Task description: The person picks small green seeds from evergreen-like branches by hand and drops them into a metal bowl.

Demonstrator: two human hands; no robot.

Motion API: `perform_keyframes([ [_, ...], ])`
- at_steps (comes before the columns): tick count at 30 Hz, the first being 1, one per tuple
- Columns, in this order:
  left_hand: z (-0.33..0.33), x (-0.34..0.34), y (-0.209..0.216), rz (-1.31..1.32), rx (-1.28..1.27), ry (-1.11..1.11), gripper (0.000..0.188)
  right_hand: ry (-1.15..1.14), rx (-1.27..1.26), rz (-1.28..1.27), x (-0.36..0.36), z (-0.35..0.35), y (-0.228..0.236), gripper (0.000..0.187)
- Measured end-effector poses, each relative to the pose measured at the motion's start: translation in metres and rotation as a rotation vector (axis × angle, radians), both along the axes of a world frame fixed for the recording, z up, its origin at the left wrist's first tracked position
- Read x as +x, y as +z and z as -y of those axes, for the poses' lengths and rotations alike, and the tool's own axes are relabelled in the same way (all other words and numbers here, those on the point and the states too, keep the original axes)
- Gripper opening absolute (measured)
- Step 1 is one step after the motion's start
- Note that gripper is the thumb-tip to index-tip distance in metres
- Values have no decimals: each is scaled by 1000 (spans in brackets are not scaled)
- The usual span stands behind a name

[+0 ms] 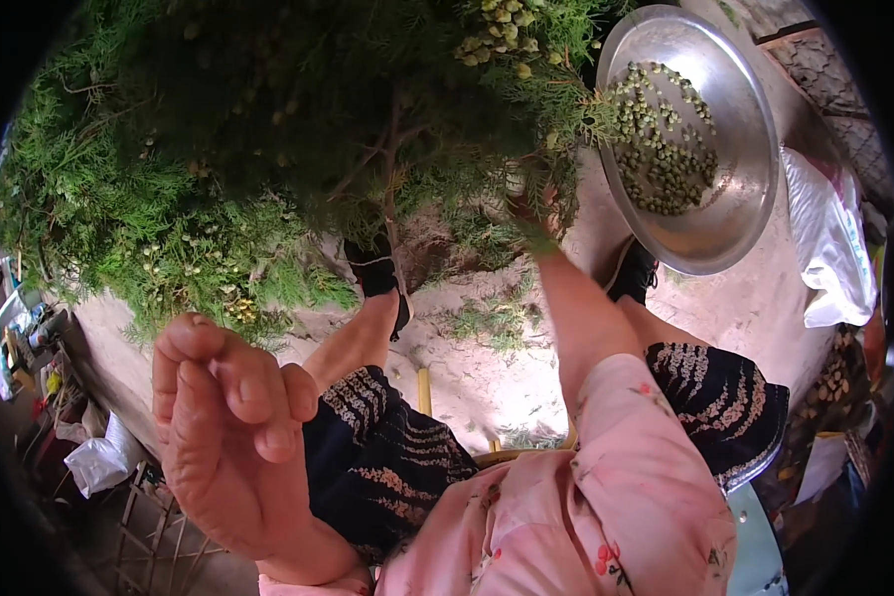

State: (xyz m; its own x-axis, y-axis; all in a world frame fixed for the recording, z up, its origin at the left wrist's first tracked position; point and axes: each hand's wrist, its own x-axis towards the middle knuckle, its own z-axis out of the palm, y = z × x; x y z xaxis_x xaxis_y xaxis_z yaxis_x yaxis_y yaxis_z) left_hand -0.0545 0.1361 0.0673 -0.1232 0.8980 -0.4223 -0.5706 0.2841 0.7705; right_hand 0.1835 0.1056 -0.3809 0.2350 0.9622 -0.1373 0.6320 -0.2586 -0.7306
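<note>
My left hand [230, 427] is raised in front of the lower left foliage, its fingers curled in and the thumb against the index finger. Nothing shows in its grasp. My right arm stretches forward, and the right hand [534, 207] is in shadow among the lower sprigs of a leafy evergreen branch [387, 149]. Leaves and blur hide its fingers. Clusters of pale green cones [502, 32] grow on the branch. Right of that hand, a wide steel basin [750, 149] holds many loose green cones [666, 149].
A white plastic sack [834, 238] lies right of the basin. Shed green sprigs [497, 320] are scattered on the pale ground between my feet. At the left edge sit a white bag [104, 457] and assorted clutter. A wire-mesh panel [839, 65] stands at the upper right.
</note>
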Motion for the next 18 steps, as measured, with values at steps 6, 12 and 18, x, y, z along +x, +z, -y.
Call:
perform_keyframes([
  [6,-8,4,-8,9,-15,4,23,713,-552,443,-98,89,82,49],
  [12,-4,-9,-5,110,52,-157,28,829,-269,185,-75,161,108,24],
  [18,-4,-11,-10,152,59,-189,33,225,-460,424,0,163,78,15],
])
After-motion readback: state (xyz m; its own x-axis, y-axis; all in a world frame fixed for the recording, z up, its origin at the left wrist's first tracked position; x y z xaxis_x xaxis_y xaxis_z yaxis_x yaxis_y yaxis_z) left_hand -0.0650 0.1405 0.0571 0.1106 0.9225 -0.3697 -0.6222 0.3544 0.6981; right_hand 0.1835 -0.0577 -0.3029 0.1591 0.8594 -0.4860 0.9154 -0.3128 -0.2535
